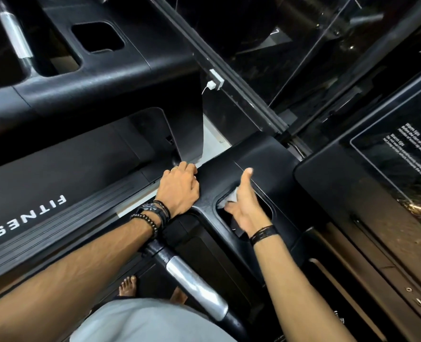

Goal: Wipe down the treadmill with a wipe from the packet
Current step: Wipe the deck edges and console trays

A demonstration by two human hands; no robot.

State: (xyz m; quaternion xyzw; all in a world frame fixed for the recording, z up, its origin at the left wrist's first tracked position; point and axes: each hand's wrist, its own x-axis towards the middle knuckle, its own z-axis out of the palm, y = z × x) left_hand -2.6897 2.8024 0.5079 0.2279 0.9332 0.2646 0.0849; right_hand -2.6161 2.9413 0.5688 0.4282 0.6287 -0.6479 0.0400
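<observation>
The black treadmill console (261,164) fills the middle of the head view. My right hand (246,206) reaches into a recessed cup pocket (266,206) of the console and holds a crumpled white wipe (230,197) against the pocket's inside, thumb stretched up over the rim. My left hand (179,188) rests flat on the console's left edge, fingers curled over the rim. The wipe packet is not in view.
A silver-and-black handlebar (194,287) runs below my arms. The treadmill belt side rail with "FITNESS" lettering (24,218) lies at left. A glossy display panel (397,159) with white text sits at right. A second console with a pocket (98,37) is at top left. My bare feet (128,286) show below.
</observation>
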